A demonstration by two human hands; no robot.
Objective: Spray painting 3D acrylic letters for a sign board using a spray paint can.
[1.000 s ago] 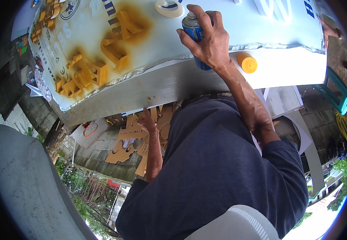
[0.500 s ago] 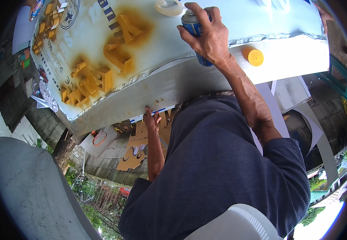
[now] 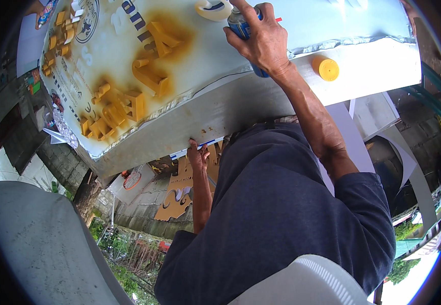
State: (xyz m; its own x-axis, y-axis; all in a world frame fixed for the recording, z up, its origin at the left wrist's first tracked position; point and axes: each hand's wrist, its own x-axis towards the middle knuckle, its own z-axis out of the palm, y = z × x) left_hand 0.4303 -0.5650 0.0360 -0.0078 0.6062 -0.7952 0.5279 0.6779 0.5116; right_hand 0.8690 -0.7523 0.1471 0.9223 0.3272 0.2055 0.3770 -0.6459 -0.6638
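My right hand (image 3: 267, 43) is wrapped round a blue spray can (image 3: 239, 29), its index finger over the top. The can is held above the near edge of the white-covered table, close to a white letter (image 3: 214, 9). A small red tip sticks out beside the knuckles; what it belongs to I cannot make out. To the left stand raised yellow letters (image 3: 149, 76), with yellow-brown spray on the sheet around them. My left hand (image 3: 198, 154) holds nothing visible, its fingers apart at the table's near side (image 3: 180, 124).
A yellow cap (image 3: 325, 68) stands on the near ledge, right of my right hand. Cut-out brown board (image 3: 175, 195) lies below the table. A green plastic stool (image 3: 436, 96) is at the far right. Another person's hand (image 3: 41, 7) shows at the top left.
My right hand has shifted slightly left with the spray can, and the red tip now shows beside it. The whole view has moved a little. My left hand remains near the table's side.
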